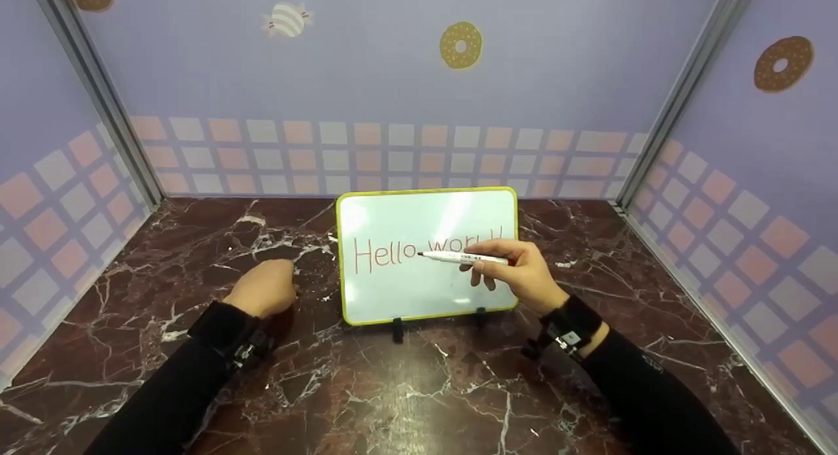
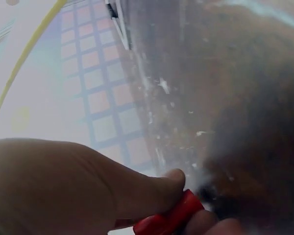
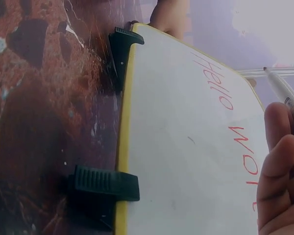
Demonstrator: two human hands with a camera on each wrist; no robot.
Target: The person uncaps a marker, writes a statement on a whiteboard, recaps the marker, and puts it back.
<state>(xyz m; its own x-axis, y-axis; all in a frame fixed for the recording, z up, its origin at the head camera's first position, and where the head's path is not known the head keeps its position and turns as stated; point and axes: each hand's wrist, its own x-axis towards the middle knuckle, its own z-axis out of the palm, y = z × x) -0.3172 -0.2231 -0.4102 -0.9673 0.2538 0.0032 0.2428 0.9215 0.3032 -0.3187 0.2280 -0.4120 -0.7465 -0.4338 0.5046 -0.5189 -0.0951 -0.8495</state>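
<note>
A whiteboard (image 1: 419, 294) with a yellow rim leans upright on black stand feet. Red handwriting (image 3: 243, 147) on it begins "Hello wor"; in the head view, fingers cover part of its end. My right hand (image 1: 524, 275) pinches a white marker (image 1: 452, 256) in front of the board, its uncapped dark tip pointing left, over the gap between the words in the head view. To the left of the board is my left hand (image 1: 263, 289), thumb and fingers gripping a red marker cap (image 2: 171, 218), which the head view hides.
Under the board, the black feet (image 3: 105, 182) clasp its lower edge and jut toward me. The dark red marbled tabletop (image 1: 393, 402) reaches a patterned back wall (image 1: 366, 69) and side walls. Light glares off the board's upper right.
</note>
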